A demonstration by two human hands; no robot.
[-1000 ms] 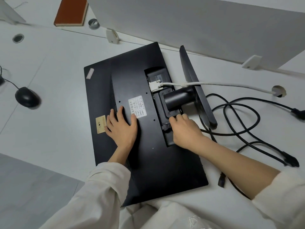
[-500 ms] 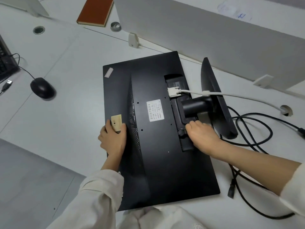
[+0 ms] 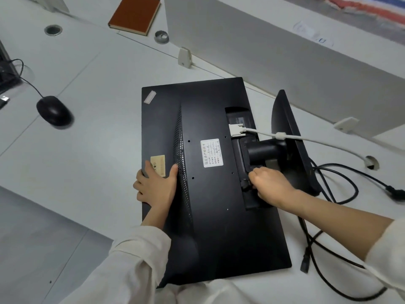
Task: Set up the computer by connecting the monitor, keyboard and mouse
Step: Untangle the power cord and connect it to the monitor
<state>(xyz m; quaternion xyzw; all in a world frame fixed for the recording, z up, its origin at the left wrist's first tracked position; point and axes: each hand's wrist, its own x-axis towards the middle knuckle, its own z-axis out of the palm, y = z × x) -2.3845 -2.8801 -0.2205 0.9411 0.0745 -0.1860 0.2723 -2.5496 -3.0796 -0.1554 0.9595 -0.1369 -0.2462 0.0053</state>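
The black monitor (image 3: pixel 214 216) lies face down on the white desk, its stand base (image 3: pixel 291 137) sticking up at the right. A white video cable (image 3: pixel 236 130) is plugged into its port recess. My left hand (image 3: pixel 156 187) grips the monitor's left edge, thumb on the back panel. My right hand (image 3: pixel 271 185) has its fingers curled on a small black plug in the recess just below the stand neck; the plug is mostly hidden. The black mouse (image 3: pixel 52 109) sits far left, its cord running to a keyboard corner (image 3: pixel 4 77).
Loops of black power cable (image 3: pixel 348 183) lie right of the monitor, with a loose plug end (image 3: pixel 305 264) near the front. A grey partition (image 3: pixel 285 58) runs behind. A brown book (image 3: pixel 134 15) and a cable hole (image 3: pixel 371 162) are on the desk.
My left hand has slid from the middle of the back panel to the monitor's left edge and taken hold of it. My right hand stays at the port recess.
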